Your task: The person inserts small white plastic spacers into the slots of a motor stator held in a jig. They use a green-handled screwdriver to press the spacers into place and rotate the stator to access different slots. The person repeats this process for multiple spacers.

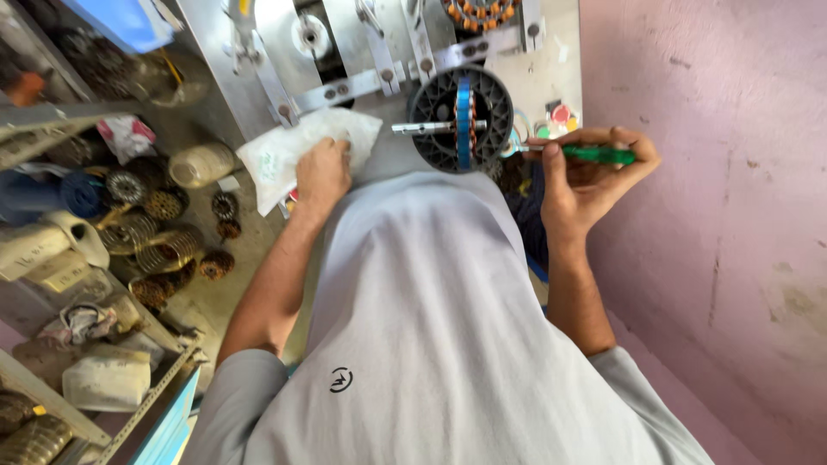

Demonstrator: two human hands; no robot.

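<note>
Pink wall (715, 172) on our right, a grey machine (258, 52) ahead. Our right hand (586, 176) grips a green screwdriver (594, 155) by the grey wheel (461, 108). Our left hand (323, 168) presses, maybe pinches, a white cloth (293, 146).

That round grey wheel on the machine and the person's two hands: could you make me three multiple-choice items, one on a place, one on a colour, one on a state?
1. Where is the left hand?
A. On the white cloth
B. On the pink wall
C. Inside a jar

2. What colour is the handle of the screwdriver?
A. Red
B. Green
C. Yellow

3. How is the right hand?
A. Flat and empty
B. Closed around the tool
C. Out of view

Answers: 1 A, the hand rests on the cloth left of the grey wheel. 2 B, the handle shows bright green between the fingers. 3 B, fingers wrap the handle while the tip points toward the wheel.
</note>
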